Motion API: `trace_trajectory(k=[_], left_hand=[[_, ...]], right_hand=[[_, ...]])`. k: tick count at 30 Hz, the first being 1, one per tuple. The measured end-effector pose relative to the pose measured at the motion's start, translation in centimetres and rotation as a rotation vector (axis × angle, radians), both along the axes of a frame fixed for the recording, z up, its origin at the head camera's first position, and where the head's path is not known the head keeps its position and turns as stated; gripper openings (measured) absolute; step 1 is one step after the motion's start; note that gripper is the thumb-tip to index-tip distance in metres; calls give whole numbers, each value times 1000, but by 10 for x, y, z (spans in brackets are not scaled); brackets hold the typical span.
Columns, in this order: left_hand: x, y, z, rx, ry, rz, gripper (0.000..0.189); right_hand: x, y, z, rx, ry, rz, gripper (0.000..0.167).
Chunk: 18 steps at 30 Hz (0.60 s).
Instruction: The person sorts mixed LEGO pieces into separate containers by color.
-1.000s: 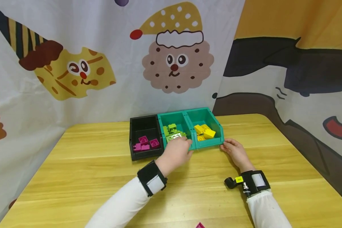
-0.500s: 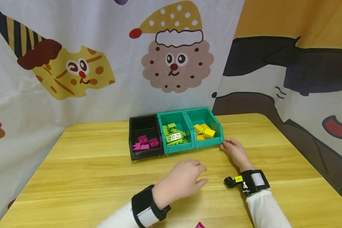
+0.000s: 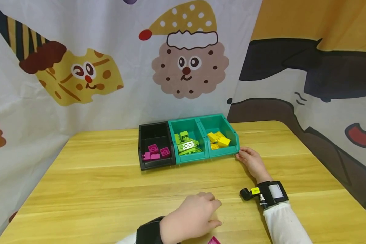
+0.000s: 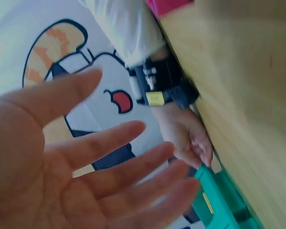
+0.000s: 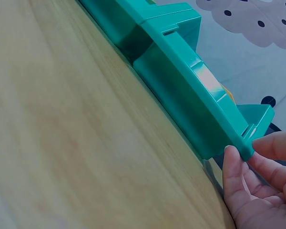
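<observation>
My left hand is over the near part of the table, its fingers spread and holding nothing, as the left wrist view shows its bare palm. Just below it, a magenta toy brick is partly cut off by the frame's lower edge. With thumb and fingers, my right hand holds the front right corner of the teal bin with yellow bricks. Beside that bin are a second teal bin of lime green bricks and a black bin with several magenta bricks.
The three bins stand in a row at the back of the wooden table. Behind them hangs a curtain printed with cartoon figures. A strap with a small camera is on the right wrist.
My left hand has drawn back from the lime green bricks' bin toward the table's near side, close to the loose magenta brick. The right hand stays at the bin corner.
</observation>
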<state>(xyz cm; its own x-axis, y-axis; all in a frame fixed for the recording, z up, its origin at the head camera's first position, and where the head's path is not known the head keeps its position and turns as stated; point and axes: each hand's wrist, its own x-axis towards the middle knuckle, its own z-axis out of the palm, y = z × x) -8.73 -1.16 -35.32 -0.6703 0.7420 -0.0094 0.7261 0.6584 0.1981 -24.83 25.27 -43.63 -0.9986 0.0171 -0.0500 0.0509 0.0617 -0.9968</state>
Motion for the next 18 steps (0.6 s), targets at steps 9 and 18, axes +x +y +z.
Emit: trace_trajectory(k=[9, 18], left_hand=[[9, 4, -14, -195, -242, -82, 59], [21, 8, -34, -166, -121, -171, 32]], right_hand=[[-1, -1, 1, -9, -8, -1, 39], [-1, 0, 0, -49, -6, 0, 32]])
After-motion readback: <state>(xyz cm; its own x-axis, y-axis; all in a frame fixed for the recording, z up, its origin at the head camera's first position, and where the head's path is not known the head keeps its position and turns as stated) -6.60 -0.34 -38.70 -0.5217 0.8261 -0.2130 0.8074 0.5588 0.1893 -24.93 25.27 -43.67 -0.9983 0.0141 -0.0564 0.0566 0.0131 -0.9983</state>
